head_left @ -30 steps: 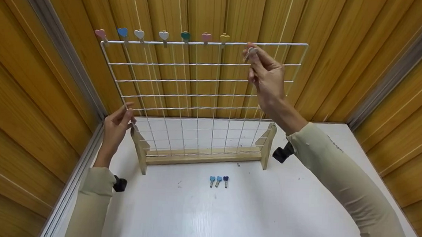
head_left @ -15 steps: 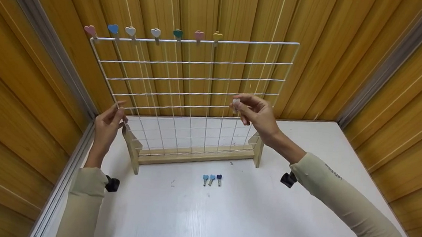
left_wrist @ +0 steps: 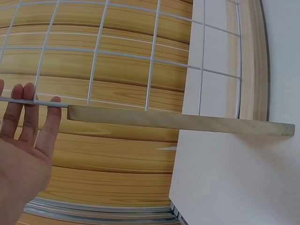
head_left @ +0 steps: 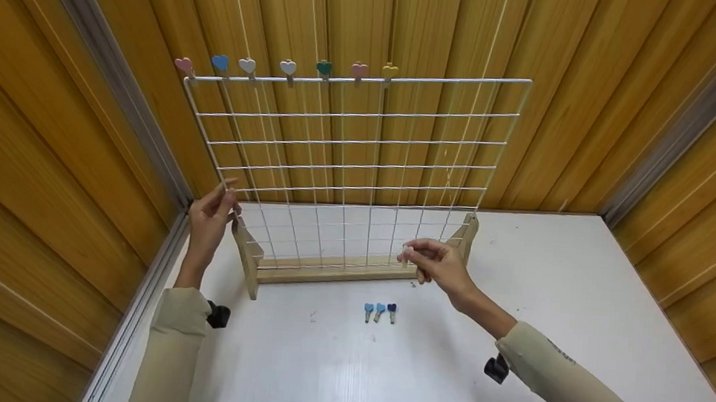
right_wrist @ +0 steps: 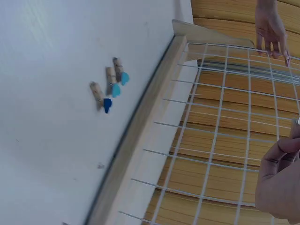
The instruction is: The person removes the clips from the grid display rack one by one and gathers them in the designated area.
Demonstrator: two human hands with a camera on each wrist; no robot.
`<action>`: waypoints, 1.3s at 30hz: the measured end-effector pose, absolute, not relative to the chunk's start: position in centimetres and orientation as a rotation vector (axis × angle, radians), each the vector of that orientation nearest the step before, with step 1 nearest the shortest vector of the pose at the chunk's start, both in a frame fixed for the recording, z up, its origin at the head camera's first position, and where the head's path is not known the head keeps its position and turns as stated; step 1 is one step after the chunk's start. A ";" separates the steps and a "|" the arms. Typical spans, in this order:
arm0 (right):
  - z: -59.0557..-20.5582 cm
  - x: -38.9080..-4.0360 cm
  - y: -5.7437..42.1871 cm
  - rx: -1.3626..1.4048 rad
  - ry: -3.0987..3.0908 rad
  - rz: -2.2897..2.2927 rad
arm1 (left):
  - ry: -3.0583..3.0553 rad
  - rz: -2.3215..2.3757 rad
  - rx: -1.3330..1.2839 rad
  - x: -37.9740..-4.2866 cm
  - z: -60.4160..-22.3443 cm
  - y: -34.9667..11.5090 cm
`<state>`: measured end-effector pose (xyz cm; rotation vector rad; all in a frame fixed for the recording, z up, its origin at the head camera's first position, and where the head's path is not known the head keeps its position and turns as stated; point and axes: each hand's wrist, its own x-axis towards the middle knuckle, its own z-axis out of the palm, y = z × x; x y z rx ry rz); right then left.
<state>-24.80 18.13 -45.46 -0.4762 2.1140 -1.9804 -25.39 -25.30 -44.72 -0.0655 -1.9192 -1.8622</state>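
The right hand [head_left: 444,269] is pinching a small, thin, whitish clip [head_left: 406,253], its long side pointing roughly down. The clip is staying well below the top bar [head_left: 458,80] of the white wire grid [head_left: 360,167]. The left hand [head_left: 209,220], farther away, is holding the grid's left side.

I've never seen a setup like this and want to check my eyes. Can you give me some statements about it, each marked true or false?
1. Seven clips stand along the top bar of the grid. True.
2. The right hand is empty. False: it pinches a pale clip.
3. The left hand grips the side of the grid. True.
4. The table clips are all pink. False: two are light blue, one dark blue.
5. The rightmost clip on the top bar is green. False: it is yellow.
6. The table clips lie on the person's side of the wooden base. True.
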 end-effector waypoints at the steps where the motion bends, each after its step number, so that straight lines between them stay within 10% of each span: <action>1: -46.4 -24.5 18.5 -0.447 2.118 -1.957 | -1.918 -1.865 -0.062 -25.4 -44.9 -25.1; 39: -59.9 -23.9 21.1 -0.378 2.384 -1.574 | -1.917 -1.803 -0.044 -25.8 -45.5 -24.9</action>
